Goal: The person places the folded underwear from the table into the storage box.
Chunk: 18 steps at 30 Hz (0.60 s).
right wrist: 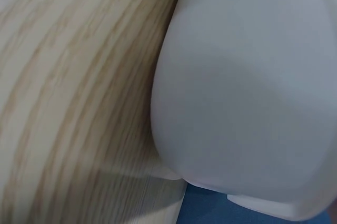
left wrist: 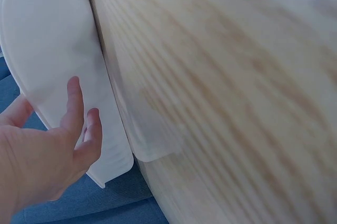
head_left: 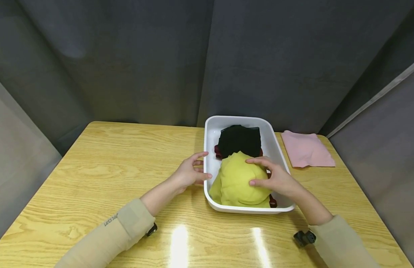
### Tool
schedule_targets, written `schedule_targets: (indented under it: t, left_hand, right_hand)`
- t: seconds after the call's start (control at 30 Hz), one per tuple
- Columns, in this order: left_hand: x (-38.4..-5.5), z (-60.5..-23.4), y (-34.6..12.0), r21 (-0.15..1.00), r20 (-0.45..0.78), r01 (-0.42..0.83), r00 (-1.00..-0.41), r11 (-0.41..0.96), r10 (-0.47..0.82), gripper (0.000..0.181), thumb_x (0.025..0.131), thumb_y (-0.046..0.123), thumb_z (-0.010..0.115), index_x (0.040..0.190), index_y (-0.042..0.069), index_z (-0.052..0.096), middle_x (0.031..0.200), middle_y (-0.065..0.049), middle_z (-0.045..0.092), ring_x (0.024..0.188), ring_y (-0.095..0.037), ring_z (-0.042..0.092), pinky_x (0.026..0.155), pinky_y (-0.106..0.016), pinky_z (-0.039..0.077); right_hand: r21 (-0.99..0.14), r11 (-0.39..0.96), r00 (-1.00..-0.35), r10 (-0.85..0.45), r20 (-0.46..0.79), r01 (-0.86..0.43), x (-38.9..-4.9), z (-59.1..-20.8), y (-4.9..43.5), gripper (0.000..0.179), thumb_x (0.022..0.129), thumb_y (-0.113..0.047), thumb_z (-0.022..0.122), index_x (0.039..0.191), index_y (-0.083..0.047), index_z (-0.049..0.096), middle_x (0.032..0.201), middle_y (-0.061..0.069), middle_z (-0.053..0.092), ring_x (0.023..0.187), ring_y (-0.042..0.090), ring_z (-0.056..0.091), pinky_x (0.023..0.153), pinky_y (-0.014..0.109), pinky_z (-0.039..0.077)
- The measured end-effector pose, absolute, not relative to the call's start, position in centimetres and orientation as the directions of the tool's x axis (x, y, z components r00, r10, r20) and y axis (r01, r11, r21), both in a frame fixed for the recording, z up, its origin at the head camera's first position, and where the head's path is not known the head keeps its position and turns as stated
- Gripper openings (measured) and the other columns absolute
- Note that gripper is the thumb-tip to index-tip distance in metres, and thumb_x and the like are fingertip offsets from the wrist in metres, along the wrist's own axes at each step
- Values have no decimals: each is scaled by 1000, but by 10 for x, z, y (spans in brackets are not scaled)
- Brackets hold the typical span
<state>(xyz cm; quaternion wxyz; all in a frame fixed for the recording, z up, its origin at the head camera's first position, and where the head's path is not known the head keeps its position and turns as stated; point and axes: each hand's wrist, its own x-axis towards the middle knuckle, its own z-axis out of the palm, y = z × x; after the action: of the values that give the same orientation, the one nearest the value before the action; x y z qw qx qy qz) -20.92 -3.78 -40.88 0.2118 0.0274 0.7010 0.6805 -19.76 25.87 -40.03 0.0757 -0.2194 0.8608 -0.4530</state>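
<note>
A white plastic basin (head_left: 209,123) stands on the table with cloth items in it. My left hand (head_left: 186,172) is at its left rim, thumb tip over the edge and the other fingers spread along the outer wall. In the left wrist view the fingers (left wrist: 75,103) stand apart beside that wall. My right hand (head_left: 273,178) reaches over the right rim, thumb and forefinger spread against a bunched yellow cloth (head_left: 242,180); its other fingers are mostly hidden. Behind the yellow cloth lies a folded black cloth (head_left: 239,139), with dark red fabric (head_left: 273,201) showing underneath.
A folded pink cloth (head_left: 306,149) lies on the wooden table (head_left: 133,160) at the far right, beside the basin. Grey curtains (head_left: 153,63) hang right behind the table's back edge. Grey panels (head_left: 388,149) rise at both sides.
</note>
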Motion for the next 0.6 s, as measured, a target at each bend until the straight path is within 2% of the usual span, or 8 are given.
schedule_targets:
  t: [0.27, 0.6]
  left_hand:
    - [-209, -408, -38, 965, -261, -247, -910, 85, 323, 79, 78, -8, 70, 145, 17, 36, 135, -21, 44, 102, -27, 59, 77, -41, 57]
    - [-209, -409, -38, 967, -256, -245, -909, 75, 328, 77, 78, -9, 70, 144, 17, 37, 135, -22, 44, 103, -27, 59, 78, -41, 56]
  right_hand:
    - [-726, 567, -882, -456, 117, -389, -198, -404, 258, 62, 74, -24, 81, 130, -16, 55, 134, 9, 43, 123, 29, 38, 99, 52, 36]
    - [-673, 605, -874, -468, 132, -426, -197, -406, 256, 59, 78, -25, 78, 131, -14, 54, 143, 15, 33, 130, 39, 31, 98, 59, 37]
